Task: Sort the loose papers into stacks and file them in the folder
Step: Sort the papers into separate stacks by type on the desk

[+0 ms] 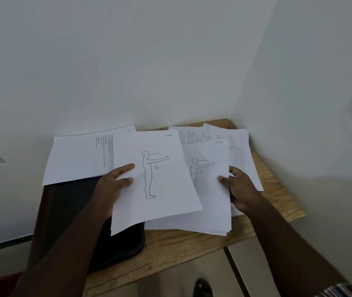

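Two hands are working this pile, and I am taking them from the left. Farthest left, a white sheet with a column of print (78, 157) is lying partly over the flat black zip folder (67, 213), which is resting on the pale wooden tabletop (192, 251). My left hand (111, 185) is gripping the white sheet with the outlined standing figure (157, 179), thumb on top and fingers (125, 168) curled round its left edge, holding it lifted, its long axis running away from me. The folder is lying just below and left of this hand, so I judge the left is the nearer one for filing. To the right, my right hand (240, 189) is pinching the edge of the thick stack of white papers (211, 202), topped by a matching figure drawing. Beyond it, loose printed pages (241, 155) are fanning toward the wall corner.
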